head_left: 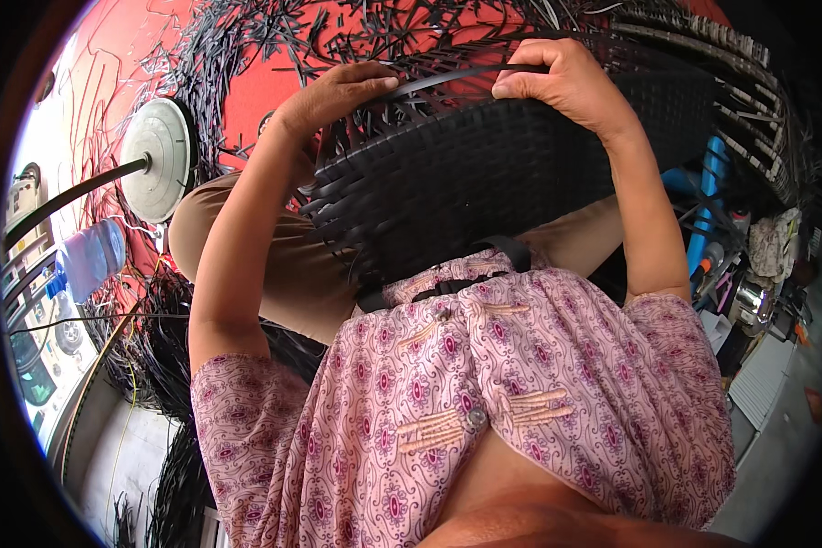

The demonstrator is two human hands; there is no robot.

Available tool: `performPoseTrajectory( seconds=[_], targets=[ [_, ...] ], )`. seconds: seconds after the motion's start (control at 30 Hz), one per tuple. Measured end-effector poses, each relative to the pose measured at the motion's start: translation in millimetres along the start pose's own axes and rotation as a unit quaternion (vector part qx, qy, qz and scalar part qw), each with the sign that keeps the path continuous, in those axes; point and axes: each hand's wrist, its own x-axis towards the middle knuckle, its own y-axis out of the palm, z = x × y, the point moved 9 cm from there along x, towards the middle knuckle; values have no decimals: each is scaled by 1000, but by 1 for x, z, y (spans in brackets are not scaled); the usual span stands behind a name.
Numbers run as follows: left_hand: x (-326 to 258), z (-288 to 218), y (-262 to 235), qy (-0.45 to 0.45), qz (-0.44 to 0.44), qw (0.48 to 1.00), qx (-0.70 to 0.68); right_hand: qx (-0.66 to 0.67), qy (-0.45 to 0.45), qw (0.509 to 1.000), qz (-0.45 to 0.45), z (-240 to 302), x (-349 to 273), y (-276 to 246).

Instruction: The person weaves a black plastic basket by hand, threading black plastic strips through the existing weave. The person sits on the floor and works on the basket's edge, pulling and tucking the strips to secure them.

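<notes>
A dark woven basket-like piece (484,173) rests across my lap, its side a tight weave of flat black strips. Along its far upper edge runs a loose black strip (452,78), bowed between my two hands. My left hand (342,91) is closed at the strip's left part, thumb and fingers pressed together. On the right, my right hand (562,82) pinches the strip between thumb and curled fingers, just above the woven edge. Loose strip ends (333,210) stick out at the piece's left side.
Black strip scraps (247,46) litter the red floor (256,100) beyond. At left stand a round grey base (160,151) with a dark pole and a clear bottle (91,260). Pale bundled strips (749,82) lie far right, near a blue tube (708,196) and assorted tools (753,297).
</notes>
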Motion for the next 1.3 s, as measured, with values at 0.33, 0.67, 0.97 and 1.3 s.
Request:
performPoseTrajectory(
  seconds=[0.33, 0.67, 0.97, 1.3],
  targets=[
    [-49, -83, -11, 8, -39, 963, -268, 29, -15, 998, 46, -4, 3, -1],
    [-97, -106, 23, 21, -164, 927, -336, -25, -90, 994, 53, 6, -14, 1],
    [-150, -101, 88, 102, -291, 943, -123, -56, -125, 991, 3, 21, -30, 3],
    [-170, -116, 101, 127, -315, 937, 81, 38, -170, 984, -39, 11, -39, -2]
  ],
)
